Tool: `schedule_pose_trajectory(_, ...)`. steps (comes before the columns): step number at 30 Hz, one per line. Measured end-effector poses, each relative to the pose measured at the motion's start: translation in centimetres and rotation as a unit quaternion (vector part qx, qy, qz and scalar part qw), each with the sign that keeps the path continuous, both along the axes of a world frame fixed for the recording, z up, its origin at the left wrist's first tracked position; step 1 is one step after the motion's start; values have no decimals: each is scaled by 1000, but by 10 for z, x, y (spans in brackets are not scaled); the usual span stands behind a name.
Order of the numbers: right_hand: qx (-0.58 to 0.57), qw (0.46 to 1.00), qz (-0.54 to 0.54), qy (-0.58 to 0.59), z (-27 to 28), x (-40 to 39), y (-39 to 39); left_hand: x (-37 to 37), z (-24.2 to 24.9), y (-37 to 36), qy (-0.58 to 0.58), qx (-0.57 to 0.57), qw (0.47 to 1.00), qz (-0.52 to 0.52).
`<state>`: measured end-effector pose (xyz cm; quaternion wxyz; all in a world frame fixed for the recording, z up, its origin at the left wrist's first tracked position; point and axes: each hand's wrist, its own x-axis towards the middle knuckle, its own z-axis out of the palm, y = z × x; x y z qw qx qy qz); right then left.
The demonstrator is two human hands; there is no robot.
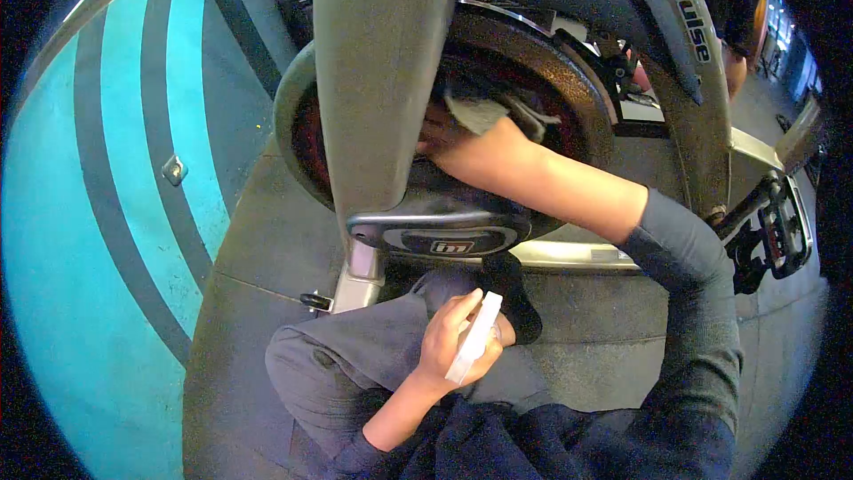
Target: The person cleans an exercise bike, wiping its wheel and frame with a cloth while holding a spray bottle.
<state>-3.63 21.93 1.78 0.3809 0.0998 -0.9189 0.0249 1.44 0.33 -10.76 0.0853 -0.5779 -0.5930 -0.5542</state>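
Observation:
My left hand (442, 347) is closed around a flat white object (476, 338) above my lap. My right arm reaches into an exercise bike, and my right hand (444, 138) is at its round wheel housing (582, 80), behind the grey upright frame post (378, 71). A greyish cloth (477, 114) shows at that hand, along with thin pale strands beside it. The fingers of my right hand are dark and blurred, partly hidden by the post.
A pedal (782, 227) sticks out at the right. The bike's front foot (357, 292) stands on dark floor mats. Striped turquoise flooring (124, 124) lies at the left. Part of another person (736, 71) shows at the upper right.

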Motion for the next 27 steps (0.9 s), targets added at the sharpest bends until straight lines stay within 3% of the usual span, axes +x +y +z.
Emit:
schedule_pose_trajectory(2, 154, 985, -77, 32, -14, 10, 13, 1, 5, -1, 22, 13, 1000, 7)
schedule_pose_trajectory(3, 155, 985, -75, 31, -6, 22, 12, 2, 7, -1, 41, 24, 999, 13)
schedule_pose_trajectory(6, 253, 949, -168, -83, 8, 57, 12, 0, 8, 1, 53, 28, 998, 11)
schedule_pose_trajectory(10, 166, 967, -181, -71, -1, 53, 16, -3, 2, 2, 56, 1, 998, 14)
schedule_pose_trajectory(15, 195, 974, -113, -15, -5, 25, 11, -6, -4, 0, -19, -2, 1000, -9)
schedule_pose_trajectory(17, 29, 999, -44, 9, -5, 11, 2, -6, -3, 0, -40, -11, 999, -15)
schedule_pose_trajectory(22, 9, 1000, -26, 9, 4, 3, -6, -5, 2, 3, -45, 17, 999, -23)
schedule_pose_trajectory(27, 79, 993, -87, -11, -4, 23, 4, -5, 4, -1, -23, -11, 1000, -13)
